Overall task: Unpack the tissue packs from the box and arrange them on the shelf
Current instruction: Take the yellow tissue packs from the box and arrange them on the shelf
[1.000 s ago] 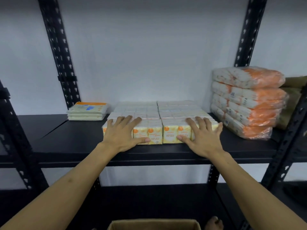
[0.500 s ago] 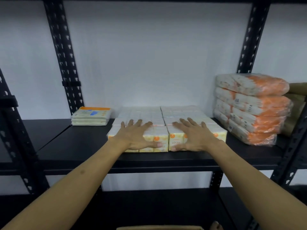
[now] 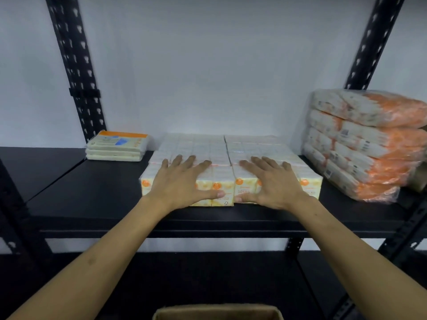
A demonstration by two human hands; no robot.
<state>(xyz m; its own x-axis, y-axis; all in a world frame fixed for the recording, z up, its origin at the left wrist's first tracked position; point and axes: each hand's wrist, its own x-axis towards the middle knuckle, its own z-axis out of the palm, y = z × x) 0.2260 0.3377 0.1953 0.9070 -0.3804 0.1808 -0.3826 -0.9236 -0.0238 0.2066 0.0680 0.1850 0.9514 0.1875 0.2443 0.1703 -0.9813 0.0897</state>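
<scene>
Two wrapped blocks of small yellow-and-white tissue packs point(image 3: 225, 148) lie side by side on the black shelf point(image 3: 92, 199). My left hand point(image 3: 182, 183) lies flat on the front of the left block, fingers spread, thumb along its front face. My right hand point(image 3: 273, 183) lies flat on the front of the right block in the same way. The cardboard box point(image 3: 217, 311) shows only its top rim at the bottom edge of the view.
A short stack of flat tissue packs point(image 3: 117, 146) sits at the back left of the shelf. A tall stack of orange-and-white packs point(image 3: 367, 144) stands at the right. Black slotted uprights point(image 3: 76, 68) frame the bay; a lower shelf point(image 3: 208, 278) lies beneath.
Both hands have slid inward along the front of the blocks, from the outer corners toward the middle seam. The view has tilted, so the box rim shows again.
</scene>
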